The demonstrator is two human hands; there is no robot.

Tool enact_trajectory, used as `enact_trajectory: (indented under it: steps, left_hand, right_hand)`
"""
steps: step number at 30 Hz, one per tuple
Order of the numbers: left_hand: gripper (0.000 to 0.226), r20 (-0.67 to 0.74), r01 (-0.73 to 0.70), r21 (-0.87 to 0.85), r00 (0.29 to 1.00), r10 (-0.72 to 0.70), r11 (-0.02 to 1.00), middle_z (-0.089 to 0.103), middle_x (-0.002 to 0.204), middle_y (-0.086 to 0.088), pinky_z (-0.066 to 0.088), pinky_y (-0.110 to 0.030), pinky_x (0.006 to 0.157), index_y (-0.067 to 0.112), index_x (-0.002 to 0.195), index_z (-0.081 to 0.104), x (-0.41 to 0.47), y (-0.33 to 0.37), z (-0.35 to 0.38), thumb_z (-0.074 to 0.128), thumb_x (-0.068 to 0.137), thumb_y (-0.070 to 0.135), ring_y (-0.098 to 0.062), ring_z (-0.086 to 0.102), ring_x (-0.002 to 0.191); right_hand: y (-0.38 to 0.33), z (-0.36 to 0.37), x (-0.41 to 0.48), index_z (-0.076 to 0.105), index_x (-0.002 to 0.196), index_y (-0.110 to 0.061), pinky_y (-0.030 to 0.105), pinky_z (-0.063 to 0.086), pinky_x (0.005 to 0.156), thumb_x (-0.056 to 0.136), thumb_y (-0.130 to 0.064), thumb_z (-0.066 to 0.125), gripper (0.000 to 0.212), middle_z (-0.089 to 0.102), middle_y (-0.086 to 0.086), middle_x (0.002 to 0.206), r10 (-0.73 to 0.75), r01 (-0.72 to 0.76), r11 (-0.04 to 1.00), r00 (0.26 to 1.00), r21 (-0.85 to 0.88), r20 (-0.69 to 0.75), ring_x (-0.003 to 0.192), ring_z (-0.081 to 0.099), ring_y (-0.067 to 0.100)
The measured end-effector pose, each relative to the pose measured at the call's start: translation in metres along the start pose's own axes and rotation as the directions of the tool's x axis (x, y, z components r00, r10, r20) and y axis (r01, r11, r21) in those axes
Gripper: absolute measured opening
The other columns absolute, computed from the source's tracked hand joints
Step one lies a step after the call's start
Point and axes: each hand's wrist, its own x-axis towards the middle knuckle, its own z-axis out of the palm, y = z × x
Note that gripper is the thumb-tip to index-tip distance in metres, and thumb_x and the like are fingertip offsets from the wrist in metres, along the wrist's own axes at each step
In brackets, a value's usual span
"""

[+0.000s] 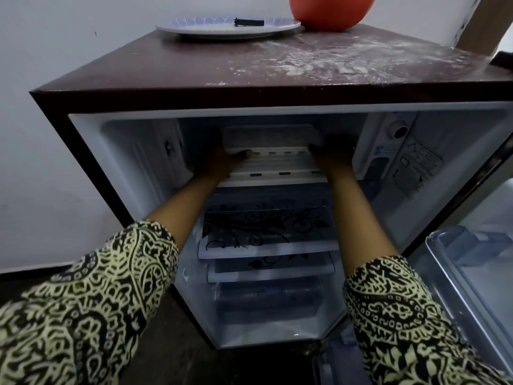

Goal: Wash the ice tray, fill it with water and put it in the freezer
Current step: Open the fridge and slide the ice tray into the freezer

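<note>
Ice tray (270,137) is inside the freezer compartment (194,129) at top of the fridge, above its ribbed ledge; left hand (222,159) and right hand (334,157) each grip an end. Wash & fill look done, tho water isn't visible. Left: let go, shut fridge door (472,259).

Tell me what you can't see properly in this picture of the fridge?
- Water in the ice tray: head view, too dim and blurred to tell.
- Fingers of the left hand and right hand: hidden behind the tray's ends and in shadow.
- Orange bowl: top cut off by the picture's upper edge.
- Small black thing on the plate: too small to identify.
- Sticker writing: blurred.
</note>
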Motion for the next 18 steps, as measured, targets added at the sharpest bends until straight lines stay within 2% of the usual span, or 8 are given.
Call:
enact_trajectory:
  steps: [3,4,7,9,11,13,18]
  left_hand:
    - [0.08,-0.097,0.002,0.296,0.995,0.028,0.955,0.045,0.144,-0.014,0.039,-0.034,0.1,0.014,0.152,0.018,-0.013,-0.009,0.004,0.05,0.091,0.055,-0.031,0.046,0.126]
    - [0.078,-0.123,0.0,0.345,0.991,0.045,0.938,0.047,0.143,-0.014,0.039,-0.036,0.101,0.013,0.152,0.018,-0.014,-0.012,0.005,0.046,0.093,0.057,-0.034,0.046,0.126]
    - [0.077,-0.125,0.052,0.327,0.992,-0.011,0.943,0.046,0.145,-0.012,0.041,-0.039,0.101,0.019,0.152,0.02,-0.014,-0.017,0.008,0.04,0.092,0.063,-0.038,0.042,0.129]
    - [0.074,-0.134,0.073,0.291,0.99,-0.035,0.954,0.045,0.145,-0.01,0.042,-0.033,0.098,0.021,0.151,0.024,-0.012,-0.016,0.008,0.04,0.092,0.063,-0.036,0.043,0.129]
    - [0.066,-0.151,0.058,0.282,0.988,-0.016,0.958,0.049,0.142,-0.01,0.04,-0.024,0.085,0.02,0.149,0.03,-0.013,-0.013,0.008,0.041,0.095,0.056,-0.03,0.049,0.124]
    - [0.059,-0.166,0.049,0.281,0.986,-0.002,0.958,0.051,0.14,-0.01,0.035,-0.021,0.075,0.017,0.146,0.036,-0.012,-0.012,0.008,0.041,0.098,0.051,-0.027,0.053,0.119]
    - [0.061,-0.164,0.046,0.317,0.987,0.007,0.947,0.051,0.138,-0.013,0.043,-0.027,0.083,0.01,0.141,0.043,-0.001,-0.011,0.006,0.045,0.096,0.051,-0.028,0.054,0.117]
  right_hand:
    - [0.006,0.003,-0.012,0.027,0.148,-0.011,0.031,0.031,0.107,0.094,-0.039,0.055,0.067,0.037,0.012,0.148,-0.019,0.019,0.997,1.0,0.073,-0.002,0.134,0.036,0.029]
    - [0.005,0.003,-0.014,0.029,0.147,-0.011,0.03,0.032,0.106,0.094,-0.037,0.056,0.066,0.038,0.012,0.147,-0.028,0.029,0.996,0.999,0.09,-0.017,0.133,0.037,0.028]
    - [0.005,0.004,-0.014,0.031,0.146,-0.009,0.029,0.034,0.102,0.097,-0.036,0.05,0.059,0.041,0.014,0.145,-0.041,0.042,0.999,0.998,0.027,-0.038,0.13,0.04,0.029]
    - [0.005,0.006,-0.012,0.033,0.144,-0.007,0.028,0.036,0.098,0.1,-0.034,0.044,0.053,0.044,0.016,0.142,-0.036,0.033,0.999,0.998,-0.041,-0.054,0.127,0.043,0.029]
    - [0.003,0.008,-0.009,0.033,0.144,-0.007,0.027,0.038,0.094,0.101,-0.034,0.04,0.051,0.044,0.016,0.142,-0.028,0.022,0.996,0.998,-0.086,-0.062,0.126,0.045,0.029]
    - [0.004,0.009,-0.005,0.032,0.145,-0.008,0.027,0.038,0.095,0.102,-0.035,0.038,0.051,0.042,0.015,0.144,-0.028,0.02,0.994,0.997,-0.112,-0.074,0.127,0.044,0.028]
    - [0.003,0.008,0.006,0.034,0.144,-0.006,0.029,0.038,0.094,0.101,-0.036,0.039,0.052,0.043,0.015,0.144,-0.048,0.035,0.985,0.996,-0.17,-0.07,0.126,0.044,0.03]
